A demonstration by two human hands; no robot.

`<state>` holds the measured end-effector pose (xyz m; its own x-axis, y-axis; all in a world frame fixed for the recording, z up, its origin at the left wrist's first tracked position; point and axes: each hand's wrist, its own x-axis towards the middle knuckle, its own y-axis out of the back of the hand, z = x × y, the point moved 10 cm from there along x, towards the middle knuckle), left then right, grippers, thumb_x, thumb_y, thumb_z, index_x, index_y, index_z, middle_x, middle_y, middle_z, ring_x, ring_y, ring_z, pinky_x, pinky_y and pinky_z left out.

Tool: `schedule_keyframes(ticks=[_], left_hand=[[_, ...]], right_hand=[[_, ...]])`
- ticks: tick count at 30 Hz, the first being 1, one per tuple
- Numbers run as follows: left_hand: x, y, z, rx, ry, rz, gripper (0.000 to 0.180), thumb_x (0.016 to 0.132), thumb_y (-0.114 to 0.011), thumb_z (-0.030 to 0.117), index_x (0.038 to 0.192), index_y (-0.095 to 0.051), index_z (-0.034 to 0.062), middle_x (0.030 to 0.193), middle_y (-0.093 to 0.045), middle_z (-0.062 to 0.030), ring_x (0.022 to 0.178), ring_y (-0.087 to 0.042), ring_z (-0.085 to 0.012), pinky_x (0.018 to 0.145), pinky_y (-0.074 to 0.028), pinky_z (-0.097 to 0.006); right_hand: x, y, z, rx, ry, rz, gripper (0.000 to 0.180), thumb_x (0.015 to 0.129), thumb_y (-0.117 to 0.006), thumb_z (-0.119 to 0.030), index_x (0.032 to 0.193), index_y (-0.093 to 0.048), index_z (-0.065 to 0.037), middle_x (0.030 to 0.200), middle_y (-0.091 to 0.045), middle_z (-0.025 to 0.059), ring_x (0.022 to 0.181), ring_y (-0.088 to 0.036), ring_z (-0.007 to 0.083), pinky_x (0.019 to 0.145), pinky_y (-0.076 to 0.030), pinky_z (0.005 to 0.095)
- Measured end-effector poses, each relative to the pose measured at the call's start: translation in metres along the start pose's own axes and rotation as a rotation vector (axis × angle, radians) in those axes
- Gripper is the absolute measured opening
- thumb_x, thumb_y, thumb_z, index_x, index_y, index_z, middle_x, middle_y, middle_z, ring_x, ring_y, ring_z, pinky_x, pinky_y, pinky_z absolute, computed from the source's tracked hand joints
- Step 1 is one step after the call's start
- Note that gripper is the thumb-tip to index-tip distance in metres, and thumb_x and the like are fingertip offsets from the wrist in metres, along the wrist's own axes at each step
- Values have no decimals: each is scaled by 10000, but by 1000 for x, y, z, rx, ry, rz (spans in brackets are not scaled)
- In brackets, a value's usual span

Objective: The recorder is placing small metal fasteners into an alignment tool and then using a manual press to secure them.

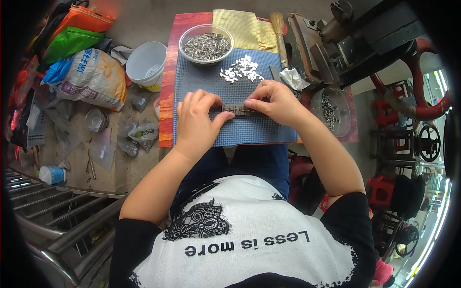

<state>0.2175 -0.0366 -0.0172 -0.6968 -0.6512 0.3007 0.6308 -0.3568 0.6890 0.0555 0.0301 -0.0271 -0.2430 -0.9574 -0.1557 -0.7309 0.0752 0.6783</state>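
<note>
On the blue textured mat [201,129], a dark metal bar with a row of notches [235,110] lies crosswise. My left hand [198,117] grips its left end, thumb along the near side and index finger at the far side. My right hand [274,102] is over the bar's right part, thumb and index finger pinched together; whatever is between them is too small to make out. Beyond the hands lies a loose pile of small white pieces [246,68]. A clear round bowl [182,48] full of small silvery metal parts stands at the far left of the mat.
A yellow cloth [235,26], a straw brush [279,38] and crumpled white paper [294,79] lie toward the back right. A clear tub of metal parts [342,113] is at the right, beside a heavy machine [365,43]. A white bucket [144,62] and sacks [89,79] stand left.
</note>
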Motion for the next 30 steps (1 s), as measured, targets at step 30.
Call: schedule_keyframes(ticks=[30], left_hand=[[1, 4, 2, -1, -17, 29, 294, 717, -862, 258, 875, -698, 72, 881, -614, -40, 879, -576, -239, 818, -423, -374]], right_hand=[[-25, 26, 14, -45, -87, 7, 177, 804, -809, -224, 924, -805, -95, 896, -648, 78, 919, -632, 226, 843, -499, 345]])
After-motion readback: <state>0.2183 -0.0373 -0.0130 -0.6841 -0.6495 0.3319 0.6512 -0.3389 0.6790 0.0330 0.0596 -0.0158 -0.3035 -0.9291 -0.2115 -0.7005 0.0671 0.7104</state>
